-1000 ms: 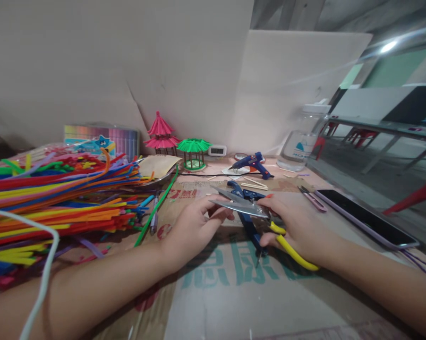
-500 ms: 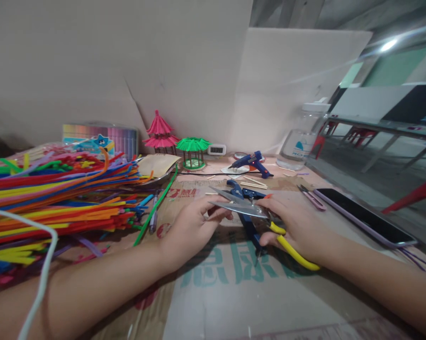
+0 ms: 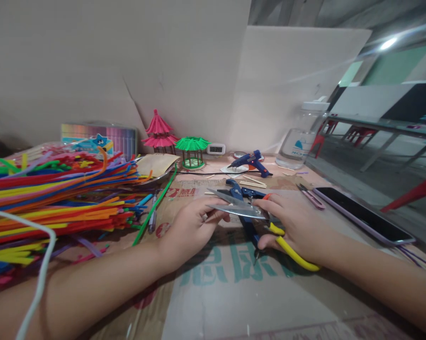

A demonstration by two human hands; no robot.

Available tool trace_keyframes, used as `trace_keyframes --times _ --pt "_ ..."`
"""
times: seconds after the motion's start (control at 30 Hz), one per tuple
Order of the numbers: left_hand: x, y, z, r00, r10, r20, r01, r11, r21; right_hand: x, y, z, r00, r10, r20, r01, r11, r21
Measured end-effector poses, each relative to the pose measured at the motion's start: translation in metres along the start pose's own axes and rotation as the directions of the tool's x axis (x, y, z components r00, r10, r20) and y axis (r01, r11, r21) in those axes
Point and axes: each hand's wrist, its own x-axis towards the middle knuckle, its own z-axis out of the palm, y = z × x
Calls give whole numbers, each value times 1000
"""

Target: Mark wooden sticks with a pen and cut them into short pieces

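My right hand (image 3: 300, 226) is closed on a pair of scissors (image 3: 239, 211) with yellow handles; their metal blades are spread and point left. At the blades, the fingers of my left hand (image 3: 191, 224) are pinched together; a tiny pale bit shows between the blades there, too small to name. Beneath the scissors lies a dark blue tool (image 3: 249, 229), partly hidden by the blades and my right hand. Several thin wooden sticks (image 3: 252, 183) rest just beyond it on the cardboard mat (image 3: 230, 307).
Bundles of coloured pipe cleaners (image 3: 67, 189) fill the left side. At the back stand a pink pagoda model (image 3: 158, 134), a green-roofed one (image 3: 193, 148), a small clock (image 3: 216, 149), a blue glue gun (image 3: 250, 163) and a water bottle (image 3: 298, 137). A phone (image 3: 363, 215) lies right.
Almost nothing differs. The scissors and both hands have shifted very slightly, with the blades still spread at my left fingertips.
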Motion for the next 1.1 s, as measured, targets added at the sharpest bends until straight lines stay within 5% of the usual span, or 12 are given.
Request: trace_keyframes --times 0.37,0.6,0.77,1.1 --pt "-1 4 3 998 -45 34 45 999 -7 -2 5 -1 998 52 44 -53 998 38" --pt "1 6 2 997 -63 41 65 997 -44 -7 3 3 997 60 -54 -53 992 119" --pt "1 3 3 993 -106 43 110 986 -125 4 1 -6 972 225 -73 -211 963 168" --pt "0 2 5 963 -260 77 270 908 -321 16 90 -24 940 341 1 -341 939 -44"
